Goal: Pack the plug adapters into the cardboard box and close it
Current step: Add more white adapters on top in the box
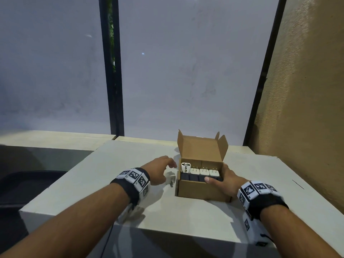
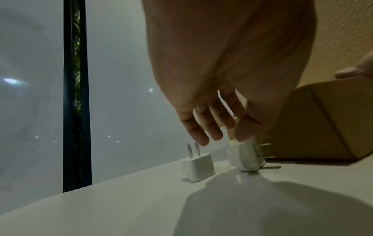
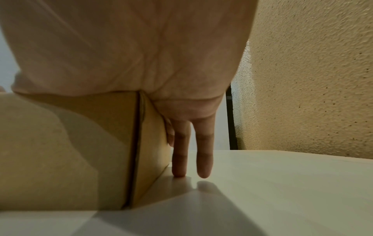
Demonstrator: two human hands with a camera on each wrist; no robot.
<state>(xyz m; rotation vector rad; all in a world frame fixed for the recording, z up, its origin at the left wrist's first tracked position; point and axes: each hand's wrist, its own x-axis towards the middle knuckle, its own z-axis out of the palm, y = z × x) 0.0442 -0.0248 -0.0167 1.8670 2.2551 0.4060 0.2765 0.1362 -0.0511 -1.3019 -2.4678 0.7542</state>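
The open cardboard box [image 1: 195, 190] stands on the white table, its lid upright at the back. Inside, a row of white plug adapters [image 1: 203, 172] sits behind a row of dark ones [image 1: 193, 177]. My right hand [image 1: 221, 179] rests on the box's front right corner, thumb laid along the front rim and fingers [image 3: 179, 159] straight down the side wall [image 3: 153, 143]. My left hand [image 2: 222, 135] hovers left of the box [image 2: 322, 119] with fingers spread. Its thumb touches a white adapter [image 2: 245, 158] lying on its side. A second white adapter [image 2: 197, 167] stands beside it, prongs up.
The table [image 1: 130, 211] drops off at its left and near edges, with a lower dark area to the left. A rough tan wall [image 1: 307, 90] rises close on the right. Frosted panes with black frames [image 1: 113, 71] stand behind the table.
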